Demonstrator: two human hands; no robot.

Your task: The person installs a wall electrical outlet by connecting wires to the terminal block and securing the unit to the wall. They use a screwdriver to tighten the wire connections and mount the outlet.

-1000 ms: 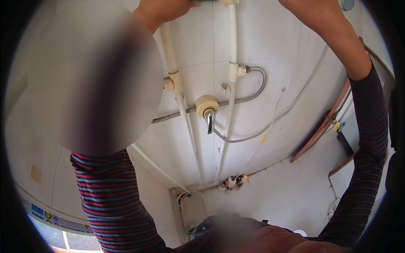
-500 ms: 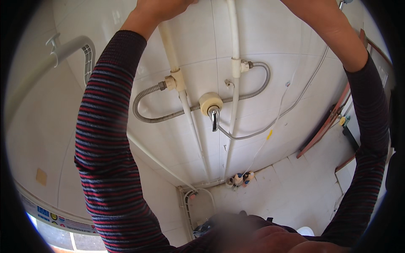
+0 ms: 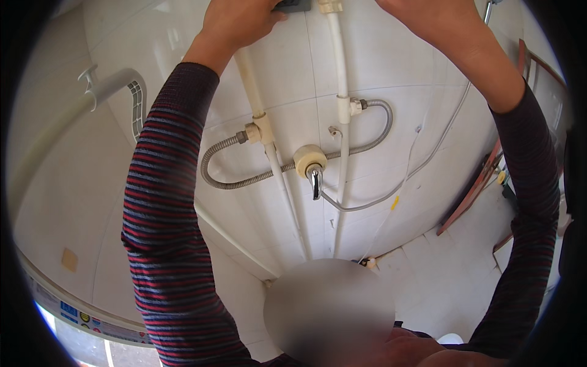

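Both of my arms, in striped sleeves, reach up toward the top edge of the picture. My left hand [image 3: 244,23] is raised over the left wall pipe [image 3: 249,82], its fingers bent at the edge of a dark grey thing [image 3: 296,6]. The thumb lies against the underside of that thing; most of it is cut off, so its kind does not show. Up to the right of the right wall pipe [image 3: 340,55] is my right hand [image 3: 425,18], its fingers mostly out of the picture. A cream pipe fitting [image 3: 330,7] shows between the hands.
Below the hands, a shower mixer tap [image 3: 313,171] joins braided metal hoses [image 3: 244,182]. A thin shower hose [image 3: 428,156] curves up at right. A white bent pipe [image 3: 79,104] stands at left. A red-brown frame [image 3: 474,189] leans at right. A blurred round patch hides the lower middle.
The view has shifted, so the pipes and tap sit lower in the picture. More of my left hand and the dark grey thing now show. A larger blurred patch covers the bottom.
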